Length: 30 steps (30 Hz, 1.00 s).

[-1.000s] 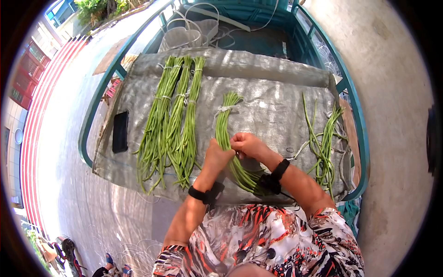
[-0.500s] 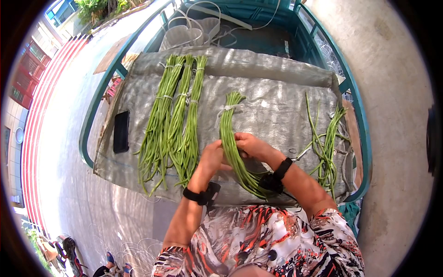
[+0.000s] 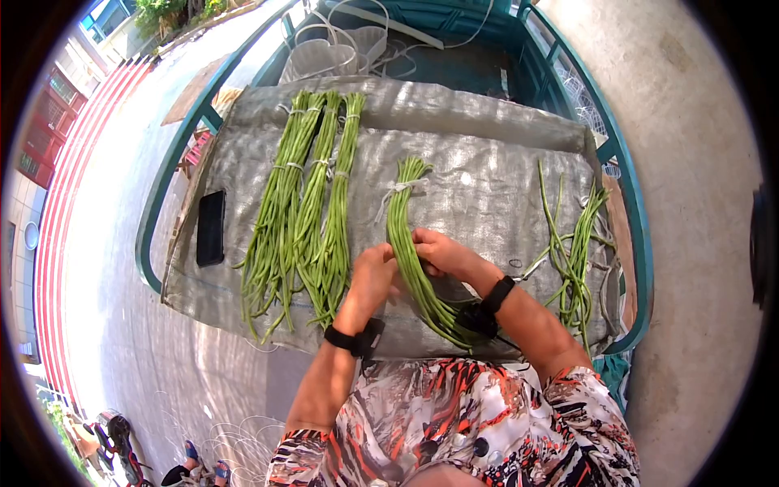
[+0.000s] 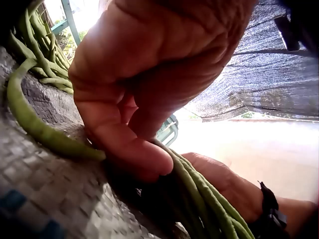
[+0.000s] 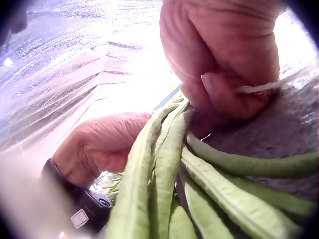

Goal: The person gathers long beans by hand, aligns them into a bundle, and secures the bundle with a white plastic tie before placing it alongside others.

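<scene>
Curved long green bean bundle (image 3: 400, 227), white-tied near one end (on grey sheeting (image 3: 479, 187)), white string (image 5: 260, 88) beside it

Both arms reach forward, hands close together! The left hand (image 3: 372, 276) turns inward, fingers curled, tips partly hidden; just across from it, slightly farther forward, the right hand (image 3: 444, 255) has its fingers folded tightly in. Behind the hands, left forearm (image 3: 321, 388) and right forearm (image 3: 537, 325) spread apart.

Beans (image 3: 399, 219) on sheet (image 3: 479, 187) (phone (image 3: 211, 228) left)
</scene>
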Each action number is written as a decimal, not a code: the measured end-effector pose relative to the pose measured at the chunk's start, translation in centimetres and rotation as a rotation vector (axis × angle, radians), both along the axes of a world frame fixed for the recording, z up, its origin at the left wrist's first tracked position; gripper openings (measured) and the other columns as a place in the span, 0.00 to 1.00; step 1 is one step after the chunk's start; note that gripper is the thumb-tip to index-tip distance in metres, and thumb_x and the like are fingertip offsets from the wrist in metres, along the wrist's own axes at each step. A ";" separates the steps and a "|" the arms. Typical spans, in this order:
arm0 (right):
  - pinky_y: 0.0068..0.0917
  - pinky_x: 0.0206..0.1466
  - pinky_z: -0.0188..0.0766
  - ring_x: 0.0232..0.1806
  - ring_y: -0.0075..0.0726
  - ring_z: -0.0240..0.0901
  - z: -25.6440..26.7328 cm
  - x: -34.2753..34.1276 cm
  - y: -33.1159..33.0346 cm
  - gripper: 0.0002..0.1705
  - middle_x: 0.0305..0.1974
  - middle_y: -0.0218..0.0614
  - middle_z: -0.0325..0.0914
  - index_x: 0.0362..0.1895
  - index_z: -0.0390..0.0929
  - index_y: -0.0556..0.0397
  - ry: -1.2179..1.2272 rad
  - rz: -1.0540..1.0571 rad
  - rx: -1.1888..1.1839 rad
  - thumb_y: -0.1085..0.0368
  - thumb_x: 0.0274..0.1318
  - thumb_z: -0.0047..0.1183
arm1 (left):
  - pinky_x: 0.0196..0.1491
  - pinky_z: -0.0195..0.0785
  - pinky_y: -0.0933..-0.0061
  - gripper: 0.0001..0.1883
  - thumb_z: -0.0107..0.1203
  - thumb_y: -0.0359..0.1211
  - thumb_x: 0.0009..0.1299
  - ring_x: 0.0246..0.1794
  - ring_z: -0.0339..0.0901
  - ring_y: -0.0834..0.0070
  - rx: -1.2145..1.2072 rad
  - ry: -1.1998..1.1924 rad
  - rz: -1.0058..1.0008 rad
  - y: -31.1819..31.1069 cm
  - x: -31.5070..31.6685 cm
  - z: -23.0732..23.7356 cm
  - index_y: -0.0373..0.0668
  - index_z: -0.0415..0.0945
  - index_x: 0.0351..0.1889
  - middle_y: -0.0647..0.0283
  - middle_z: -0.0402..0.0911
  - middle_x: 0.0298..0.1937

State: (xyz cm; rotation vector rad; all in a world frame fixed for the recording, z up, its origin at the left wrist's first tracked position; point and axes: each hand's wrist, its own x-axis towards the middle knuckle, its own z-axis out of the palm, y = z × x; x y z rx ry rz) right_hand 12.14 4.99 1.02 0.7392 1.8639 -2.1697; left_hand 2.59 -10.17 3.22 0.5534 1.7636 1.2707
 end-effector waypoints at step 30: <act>0.34 0.31 0.70 0.27 0.43 0.76 4.5 3.9 -4.5 0.13 0.26 0.40 0.77 0.48 0.71 0.48 0.359 0.019 0.664 0.62 0.60 0.50 | 0.19 0.58 0.82 0.08 0.48 0.33 0.72 0.16 0.64 0.85 0.287 0.153 -0.040 -2.7 2.4 4.6 0.36 0.68 0.41 0.68 0.69 0.20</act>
